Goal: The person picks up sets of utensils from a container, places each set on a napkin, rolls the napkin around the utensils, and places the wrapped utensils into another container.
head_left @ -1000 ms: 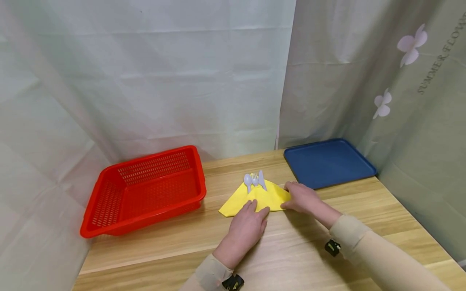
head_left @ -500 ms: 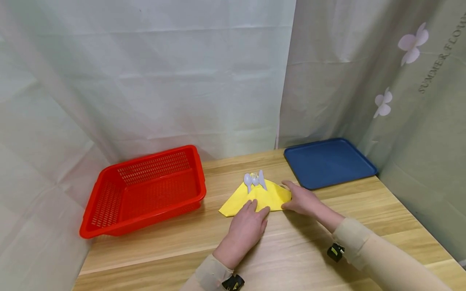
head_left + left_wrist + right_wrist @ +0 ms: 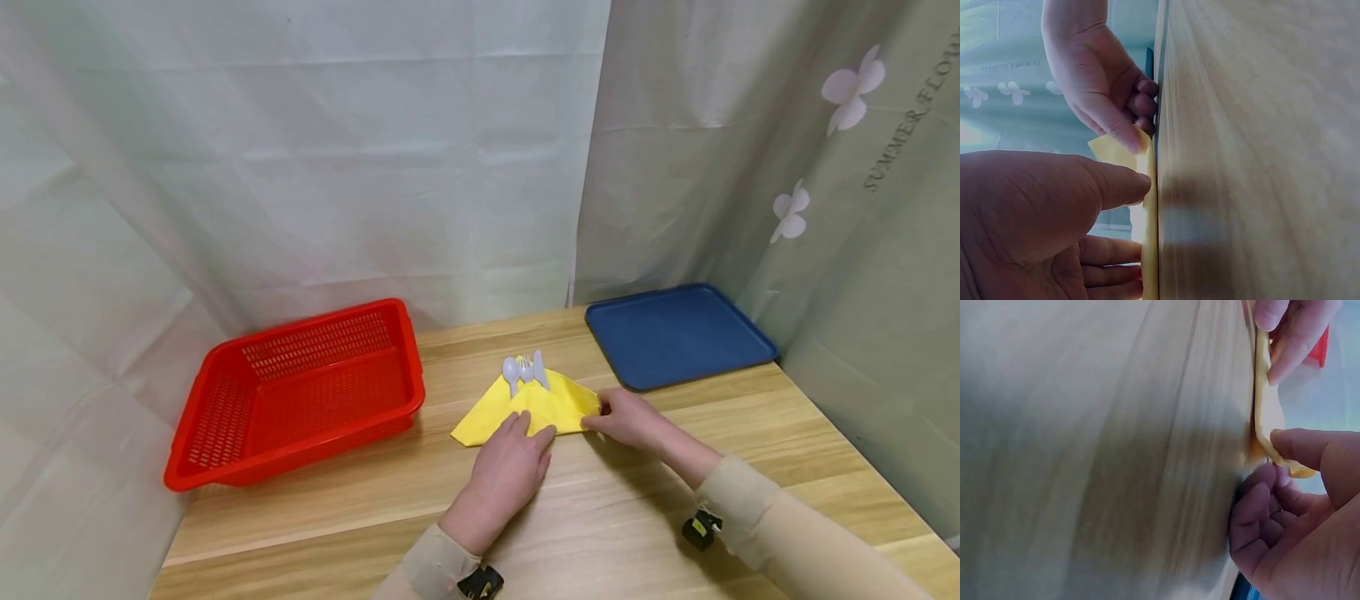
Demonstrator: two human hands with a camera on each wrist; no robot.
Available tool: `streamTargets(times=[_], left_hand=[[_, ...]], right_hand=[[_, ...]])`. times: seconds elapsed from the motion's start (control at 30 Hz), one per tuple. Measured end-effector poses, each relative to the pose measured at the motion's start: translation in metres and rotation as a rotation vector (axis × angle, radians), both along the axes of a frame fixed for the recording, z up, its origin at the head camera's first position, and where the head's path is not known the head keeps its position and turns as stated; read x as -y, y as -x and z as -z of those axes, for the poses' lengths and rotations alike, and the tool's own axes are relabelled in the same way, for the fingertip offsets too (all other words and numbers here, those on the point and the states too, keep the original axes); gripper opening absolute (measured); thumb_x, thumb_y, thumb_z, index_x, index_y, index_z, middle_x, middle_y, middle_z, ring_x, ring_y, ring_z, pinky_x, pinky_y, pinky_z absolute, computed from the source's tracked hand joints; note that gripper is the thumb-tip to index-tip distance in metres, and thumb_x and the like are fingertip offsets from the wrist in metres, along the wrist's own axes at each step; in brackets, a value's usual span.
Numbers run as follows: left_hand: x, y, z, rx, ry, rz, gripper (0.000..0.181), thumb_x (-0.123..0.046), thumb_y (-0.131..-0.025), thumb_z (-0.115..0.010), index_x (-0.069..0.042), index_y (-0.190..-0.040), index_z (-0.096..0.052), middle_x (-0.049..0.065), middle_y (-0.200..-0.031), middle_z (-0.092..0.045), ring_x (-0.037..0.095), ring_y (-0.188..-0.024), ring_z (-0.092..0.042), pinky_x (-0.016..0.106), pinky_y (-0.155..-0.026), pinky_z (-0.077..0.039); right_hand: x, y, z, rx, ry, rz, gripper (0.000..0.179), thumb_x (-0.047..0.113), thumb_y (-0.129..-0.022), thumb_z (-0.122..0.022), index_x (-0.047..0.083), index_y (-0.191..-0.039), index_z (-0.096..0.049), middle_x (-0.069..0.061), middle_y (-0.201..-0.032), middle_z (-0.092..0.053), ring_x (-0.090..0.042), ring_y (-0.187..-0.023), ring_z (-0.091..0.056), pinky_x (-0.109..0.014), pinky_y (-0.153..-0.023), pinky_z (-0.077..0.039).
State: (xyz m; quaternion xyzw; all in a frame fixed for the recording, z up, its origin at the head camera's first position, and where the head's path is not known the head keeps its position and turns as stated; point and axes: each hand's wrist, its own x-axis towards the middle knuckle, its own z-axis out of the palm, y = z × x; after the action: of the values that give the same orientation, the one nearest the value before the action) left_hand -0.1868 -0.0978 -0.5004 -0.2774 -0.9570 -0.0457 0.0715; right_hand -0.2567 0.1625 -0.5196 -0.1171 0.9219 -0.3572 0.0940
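Note:
A folded yellow napkin (image 3: 558, 410) lies on the table, with a pale purple plastic spoon (image 3: 511, 373), fork (image 3: 525, 371) and knife (image 3: 539, 371) sticking out of its far side. Their lower parts are hidden in the fold. My left hand (image 3: 508, 467) presses the napkin's near edge with extended fingers, thumb on top. At the right end, my right hand (image 3: 632, 421) pinches the napkin. In the right wrist view its thumb (image 3: 1300, 445) lies over the raised napkin end, and the other fingers curl beneath.
A red perforated plastic basket (image 3: 300, 454) stands at the left. Toward the back right lies a blue tray (image 3: 678, 333), close beyond my right hand. Pale curtains (image 3: 375, 167) hang behind and beside the wooden table (image 3: 600, 533).
My right hand has drawn slightly right and nearer, its fingers dropping from the napkin's top to curl under its right end. The left hand stays in place.

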Motion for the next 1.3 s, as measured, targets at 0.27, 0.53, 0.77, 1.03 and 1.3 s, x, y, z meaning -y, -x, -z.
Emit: streamTargets(times=[0.27, 0.53, 0.77, 1.03, 1.3], left_hand=[[0.000, -0.001, 0.000, 0.003, -0.001, -0.002, 0.039, -0.033, -0.107, -0.075, -0.022, -0.144, -0.074, 0.020, -0.145, -0.069, 0.038, -0.137, -0.065, 0.046, -0.116, -0.051], [0.001, -0.001, -0.002, 0.009, 0.004, -0.010, 0.040, -0.034, -0.107, -0.075, -0.023, -0.145, -0.074, 0.020, -0.146, -0.068, 0.037, -0.137, -0.065, 0.046, -0.114, -0.053], [0.000, 0.000, -0.003, -0.005, 0.005, -0.004, 0.039, -0.034, -0.107, -0.075, -0.021, -0.144, -0.074, 0.019, -0.145, -0.069, 0.037, -0.135, -0.065, 0.045, -0.113, -0.054], [-0.002, -0.001, -0.002, -0.074, 0.013, 0.012, 0.034, -0.032, -0.104, -0.078, -0.020, -0.137, -0.076, 0.018, -0.135, -0.073, 0.035, -0.129, -0.068, 0.044, -0.110, -0.056], [-0.003, -0.002, -0.002, -0.088, 0.020, 0.005, 0.036, -0.034, -0.104, -0.078, -0.021, -0.138, -0.078, 0.015, -0.133, -0.073, 0.033, -0.125, -0.068, 0.042, -0.109, -0.056]], right_hand=[[0.013, -0.020, -0.019, 0.012, 0.173, 0.040, 0.027, 0.027, -0.100, -0.082, 0.007, -0.094, -0.064, -0.006, -0.081, -0.065, -0.019, -0.070, -0.059, -0.031, -0.062, -0.048], [0.033, -0.031, -0.037, -0.096, -0.122, 0.048, 0.029, 0.036, -0.096, -0.086, 0.010, -0.093, -0.073, 0.000, -0.082, -0.066, -0.018, -0.070, -0.057, -0.036, -0.065, -0.048], [0.041, -0.034, -0.039, -0.120, -0.232, 0.085, 0.024, 0.027, -0.098, -0.081, 0.013, -0.091, -0.064, 0.000, -0.078, -0.057, -0.019, -0.069, -0.051, -0.035, -0.062, -0.039], [0.045, -0.034, -0.036, -0.215, -0.050, 0.065, 0.019, 0.015, -0.098, -0.083, 0.015, -0.089, -0.066, 0.001, -0.087, -0.062, -0.017, -0.080, -0.056, -0.037, -0.073, -0.048], [0.052, -0.035, -0.034, -0.222, 0.079, 0.046, 0.009, 0.012, -0.100, -0.083, 0.016, -0.096, -0.075, 0.004, -0.099, -0.073, -0.013, -0.093, -0.069, -0.041, -0.088, -0.060]])
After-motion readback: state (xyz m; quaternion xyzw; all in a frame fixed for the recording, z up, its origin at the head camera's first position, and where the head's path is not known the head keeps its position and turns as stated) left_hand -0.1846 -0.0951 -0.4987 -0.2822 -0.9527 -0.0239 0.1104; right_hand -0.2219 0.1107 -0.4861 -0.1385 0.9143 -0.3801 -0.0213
